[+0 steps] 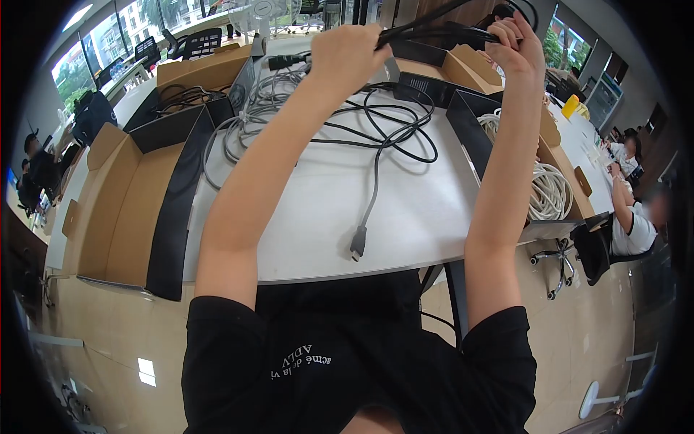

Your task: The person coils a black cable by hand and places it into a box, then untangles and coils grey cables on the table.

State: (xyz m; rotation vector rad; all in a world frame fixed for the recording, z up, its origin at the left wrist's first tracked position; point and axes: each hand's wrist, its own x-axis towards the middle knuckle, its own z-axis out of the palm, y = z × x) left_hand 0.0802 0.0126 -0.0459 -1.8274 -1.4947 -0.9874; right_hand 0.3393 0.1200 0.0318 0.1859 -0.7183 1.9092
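Observation:
Both of my hands are raised at the top of the view, over the far side of the table. My left hand (pixel 349 56) is closed in a fist around a bundle of black cable (pixel 434 32). My right hand (pixel 517 47) grips the other end of that bundle, its fingers curled and partly hidden by the loops. Below them a loose black cable (pixel 397 137) lies in loops on the white table (pixel 419 210). Its HDMI-like plug (pixel 357 242) points toward me. Tangled grey cables (pixel 271 98) lie left of it, beneath my left forearm.
An open black box (pixel 126 210) with a brown inside stands at the left. Behind it, another box (pixel 206 69) holds black cables. The right box (pixel 557 145) contains coiled white cables (pixel 549 192). A further box (pixel 463 69) stands at the back. Seated people (pixel 636 217) are at the right.

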